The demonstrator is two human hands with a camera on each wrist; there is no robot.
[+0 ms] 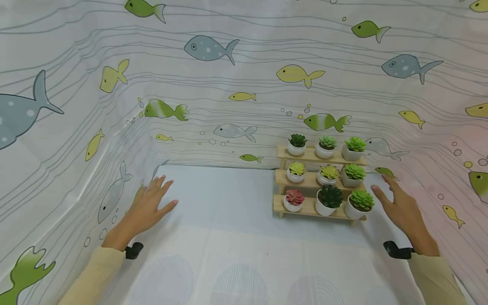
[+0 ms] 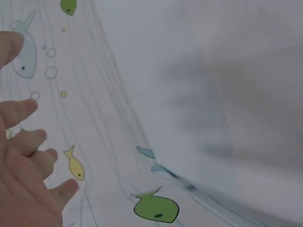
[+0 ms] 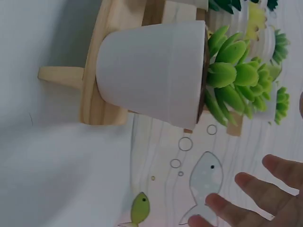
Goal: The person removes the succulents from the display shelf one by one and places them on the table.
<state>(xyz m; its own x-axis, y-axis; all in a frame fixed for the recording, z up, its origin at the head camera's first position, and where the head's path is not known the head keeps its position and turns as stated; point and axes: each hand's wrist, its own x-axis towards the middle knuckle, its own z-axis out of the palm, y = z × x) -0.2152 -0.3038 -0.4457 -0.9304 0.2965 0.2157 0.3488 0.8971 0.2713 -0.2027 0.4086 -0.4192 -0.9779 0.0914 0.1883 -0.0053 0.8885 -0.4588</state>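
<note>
My left hand (image 1: pixel 150 205) hovers over the left part of the table with fingers spread and holds nothing; its fingers (image 2: pixel 28 142) also show at the left of the left wrist view. At the right, my right hand (image 1: pixel 402 212) is spread beside a three-tier wooden stand (image 1: pixel 316 212), also holding nothing. Small potted succulents fill the stand's tiers. Nearest to the right hand is a bright green succulent (image 1: pixel 361 201) in a round white pot (image 3: pixel 151 73) at the right end of the bottom tier. A red succulent (image 1: pixel 294 198) and a dark green one (image 1: pixel 329 197) share that tier.
A pale cloth covers the table (image 1: pixel 213 203). Fish-printed sheets (image 1: pixel 244 72) rise as walls at the back and both sides. Dark wrist cameras (image 1: pixel 398 250) sit on both wrists, below cream sleeves (image 1: pixel 438 279).
</note>
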